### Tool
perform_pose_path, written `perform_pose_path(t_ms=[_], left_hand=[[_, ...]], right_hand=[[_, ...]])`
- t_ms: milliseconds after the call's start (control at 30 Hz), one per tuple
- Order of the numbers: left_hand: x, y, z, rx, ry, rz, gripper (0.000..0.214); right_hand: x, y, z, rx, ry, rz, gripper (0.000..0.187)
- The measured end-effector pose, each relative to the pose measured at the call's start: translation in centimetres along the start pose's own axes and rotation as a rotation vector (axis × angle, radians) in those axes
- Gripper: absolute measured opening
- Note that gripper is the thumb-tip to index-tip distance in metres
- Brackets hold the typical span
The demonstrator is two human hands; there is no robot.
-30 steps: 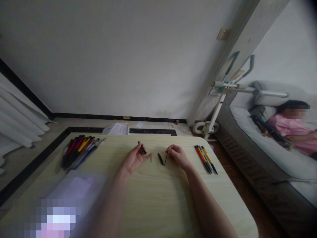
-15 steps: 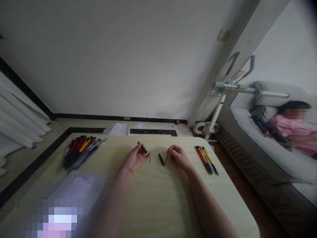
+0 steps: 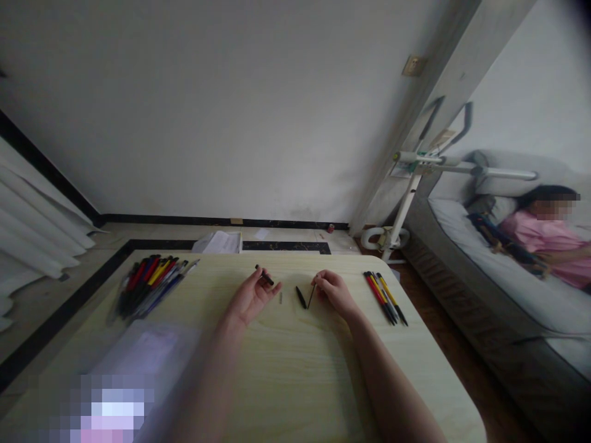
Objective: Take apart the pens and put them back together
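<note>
My left hand (image 3: 250,299) is closed on a short black pen barrel piece (image 3: 265,275), with the palm turned up. My right hand (image 3: 335,291) pinches a thin dark pen refill (image 3: 312,294), its lower end pointing down at the table. Just left of the refill lies a black pen barrel section (image 3: 301,297). A small metal spring (image 3: 281,298) rests on the table close to my left fingertips.
Assorted pens (image 3: 150,286) lie heaped at the table's far left. Several pens (image 3: 385,298) lie side by side on the right. A plastic bag (image 3: 152,344) is at front left. A person (image 3: 540,231) reclines on the sofa (image 3: 484,271) beyond the exercise machine (image 3: 406,203).
Both hands keep nearly the same position and hold the same pen parts. The view has shifted very slightly.
</note>
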State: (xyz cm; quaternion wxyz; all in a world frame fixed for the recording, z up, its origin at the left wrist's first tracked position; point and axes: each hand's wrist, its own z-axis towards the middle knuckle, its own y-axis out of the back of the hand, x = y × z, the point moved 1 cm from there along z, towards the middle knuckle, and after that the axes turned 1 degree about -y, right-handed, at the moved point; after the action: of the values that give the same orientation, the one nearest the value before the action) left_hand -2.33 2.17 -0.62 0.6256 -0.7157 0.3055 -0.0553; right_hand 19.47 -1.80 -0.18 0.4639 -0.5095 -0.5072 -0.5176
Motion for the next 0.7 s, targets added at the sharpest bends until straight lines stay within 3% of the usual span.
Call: perform_pose_path(t_ms=[267, 567, 700], left_hand=[[0.05, 0.38, 0.3, -0.007, -0.032, 0.059, 0.004], [0.01, 0.49, 0.31, 0.017, -0.047, 0.128, 0.008], [0.02, 0.42, 0.32, 0.009, -0.05, 0.125, 0.009]], right_hand=[[0.02, -0.07, -0.13, -0.022, 0.03, 0.081, 0.012], [0.01, 0.13, 0.19, -0.156, 0.043, 0.356, 0.017], [0.18, -0.13, 0.17, -0.13, 0.027, 0.429, 0.018]])
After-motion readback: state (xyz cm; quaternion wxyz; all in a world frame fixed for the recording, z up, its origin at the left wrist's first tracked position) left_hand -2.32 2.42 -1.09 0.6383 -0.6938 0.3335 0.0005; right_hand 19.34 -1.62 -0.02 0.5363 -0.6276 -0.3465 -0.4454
